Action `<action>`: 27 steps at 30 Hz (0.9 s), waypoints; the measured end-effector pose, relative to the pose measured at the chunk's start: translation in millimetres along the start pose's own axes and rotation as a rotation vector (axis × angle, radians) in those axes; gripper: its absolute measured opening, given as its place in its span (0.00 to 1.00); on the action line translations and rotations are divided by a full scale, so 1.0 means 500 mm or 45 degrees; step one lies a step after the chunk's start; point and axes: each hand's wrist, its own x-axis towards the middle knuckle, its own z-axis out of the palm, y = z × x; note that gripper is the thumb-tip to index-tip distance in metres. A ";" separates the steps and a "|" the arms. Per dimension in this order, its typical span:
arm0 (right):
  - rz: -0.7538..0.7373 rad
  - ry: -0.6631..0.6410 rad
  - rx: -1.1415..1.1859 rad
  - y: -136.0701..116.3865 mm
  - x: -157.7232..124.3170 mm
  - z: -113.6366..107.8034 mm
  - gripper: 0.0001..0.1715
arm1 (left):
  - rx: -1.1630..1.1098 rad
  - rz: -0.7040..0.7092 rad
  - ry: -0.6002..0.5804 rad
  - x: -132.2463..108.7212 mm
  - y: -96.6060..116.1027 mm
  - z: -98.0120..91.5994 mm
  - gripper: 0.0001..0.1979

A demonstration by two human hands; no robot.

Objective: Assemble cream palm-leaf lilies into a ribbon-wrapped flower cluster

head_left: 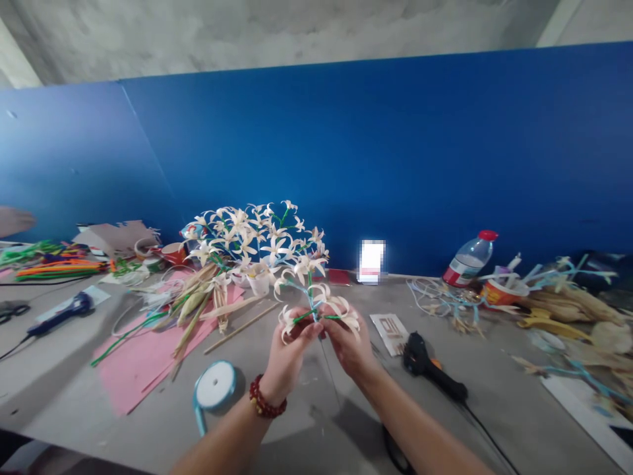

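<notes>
My left hand, with a red bead bracelet at the wrist, pinches the stem of a branching spray of cream flowers. My right hand is closed on the same stem, its fingertips meeting those of my left hand. The spray has green and pale blue stems and stands upright above my fingers; some blossoms lie in front of both hands. Behind it, more cream flowers stand in a white cup. A roll of light blue ribbon lies left of my left wrist.
Pink paper, dried husks and a blue glue gun lie left. A black glue gun, its cord and a bottle are right, near tangled wires and husks. A blue panel rises behind; another person's hand shows far left.
</notes>
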 end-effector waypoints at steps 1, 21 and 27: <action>0.004 -0.020 0.000 -0.001 0.000 0.000 0.12 | 0.009 0.010 0.003 -0.001 0.001 0.000 0.06; 0.050 -0.069 0.031 0.002 0.000 0.007 0.12 | -0.034 0.015 0.018 0.000 0.008 0.002 0.07; 0.073 -0.098 -0.021 0.000 0.022 -0.020 0.14 | -0.057 0.009 0.089 0.010 0.005 0.002 0.09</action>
